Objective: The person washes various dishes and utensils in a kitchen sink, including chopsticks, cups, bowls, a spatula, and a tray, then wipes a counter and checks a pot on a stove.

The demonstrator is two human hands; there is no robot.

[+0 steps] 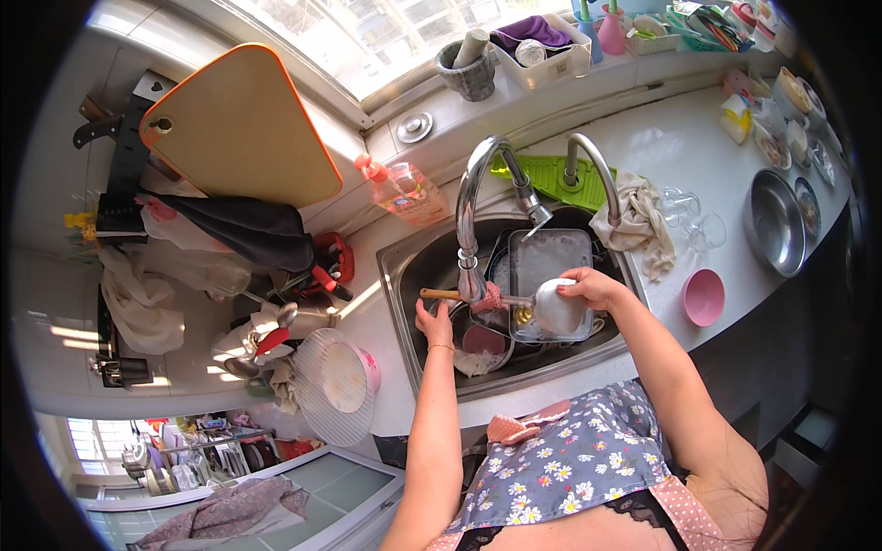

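Observation:
A metal cooking utensil with a wooden handle (439, 294) lies across beneath the chrome faucet (471, 206). My left hand (436, 324) has its fingertips around the handle end. At the other end, my right hand (591, 288) grips the rim of its broad, pale rounded head (559, 310). The faucet's spout hides part of the shaft. A pink cloth (488, 297) shows beside the spout. Below is a rectangular tray (550, 251) with cloudy water, inside the steel sink (406, 330). A pot to its left holds a pink item (482, 339) and suds.
Right of the sink are a crumpled cloth (641, 220), glass cups (706, 232), a pink bowl (703, 297) and a steel basin (775, 222). Behind it stand a pump bottle (406, 193) and a green drain tray (541, 175). A lidded container (341, 386) stands left.

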